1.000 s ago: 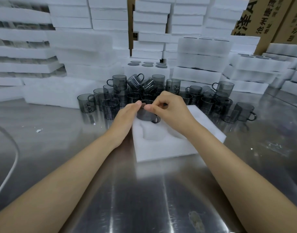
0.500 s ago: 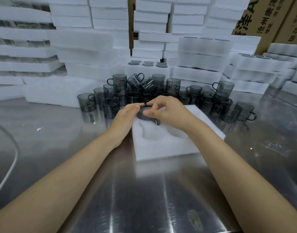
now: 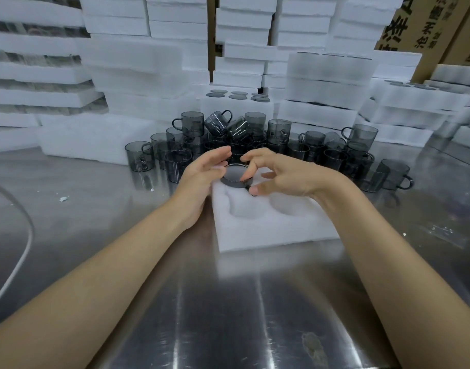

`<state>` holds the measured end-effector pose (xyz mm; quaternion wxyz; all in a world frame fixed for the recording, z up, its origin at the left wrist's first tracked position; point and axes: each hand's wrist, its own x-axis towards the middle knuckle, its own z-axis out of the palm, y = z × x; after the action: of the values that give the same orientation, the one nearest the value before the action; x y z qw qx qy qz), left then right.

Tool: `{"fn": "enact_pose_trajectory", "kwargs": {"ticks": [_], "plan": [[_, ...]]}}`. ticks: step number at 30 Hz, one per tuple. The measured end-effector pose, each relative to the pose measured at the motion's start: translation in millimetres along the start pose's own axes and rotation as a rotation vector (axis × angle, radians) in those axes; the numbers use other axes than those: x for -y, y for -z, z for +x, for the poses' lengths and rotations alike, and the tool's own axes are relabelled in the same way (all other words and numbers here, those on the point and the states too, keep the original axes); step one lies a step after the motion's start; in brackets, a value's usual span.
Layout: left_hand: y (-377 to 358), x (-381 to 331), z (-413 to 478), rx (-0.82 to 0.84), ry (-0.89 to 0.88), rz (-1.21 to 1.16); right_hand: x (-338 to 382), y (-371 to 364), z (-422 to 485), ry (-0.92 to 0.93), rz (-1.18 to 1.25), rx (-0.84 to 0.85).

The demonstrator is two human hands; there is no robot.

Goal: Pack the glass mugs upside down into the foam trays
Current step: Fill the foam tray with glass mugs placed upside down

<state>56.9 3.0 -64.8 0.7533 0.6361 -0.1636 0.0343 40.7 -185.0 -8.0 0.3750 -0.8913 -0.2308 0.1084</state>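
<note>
The left hand point(image 3: 204, 170), fingers nearly straight, holds nothing and sits just beside the upside-down mug point(image 3: 235, 177), which is sunk in the foam tray point(image 3: 268, 230) between both hands. The right hand point(image 3: 284, 177) is loosely spread, one fingertip point(image 3: 247, 171) on the mug's base; its thumb partly hides the handle.

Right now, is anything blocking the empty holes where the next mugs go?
Nothing visible. The near-left hole and near-right hole in the foam tray are bare. An upside-down mug fills the far-left one, and the right hand hides the far-right corner.
</note>
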Motion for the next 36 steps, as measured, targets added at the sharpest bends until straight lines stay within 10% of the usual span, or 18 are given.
{"fn": "enact_pose_trajectory", "kwargs": {"ticks": [17, 36], "plan": [[-1, 2, 1, 0.003, -0.032, 0.016, -10, -6, 13, 0.082, -0.040, -0.230], [-1, 1, -2, 0.149, 0.069, 0.073, -2, -2, 7, -0.035, -0.006, -0.114]]}}
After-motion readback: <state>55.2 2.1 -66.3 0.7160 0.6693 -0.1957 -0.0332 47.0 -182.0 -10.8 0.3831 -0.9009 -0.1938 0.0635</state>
